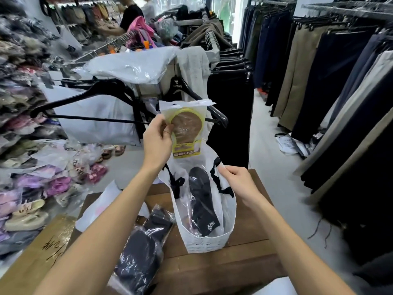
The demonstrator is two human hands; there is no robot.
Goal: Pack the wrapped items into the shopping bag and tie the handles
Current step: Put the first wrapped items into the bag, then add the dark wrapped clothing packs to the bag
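The white bag (pixel 212 237) stands open on the wooden table (pixel 251 228), a black sock pack (pixel 202 201) already inside it. The right hand (pixel 240 182) pinches the bag's right rim by a black handle (pixel 217 177) — fingers curled onto the plastic. Above the bag's mouth, the left hand (pixel 157 137) holds a yellow pack (pixel 187 133) by its left edge, thumb and fingers clamped on it. Left of the bag, another dark pack (pixel 144 245) lies on the table — beside a white sheet (pixel 100 207).
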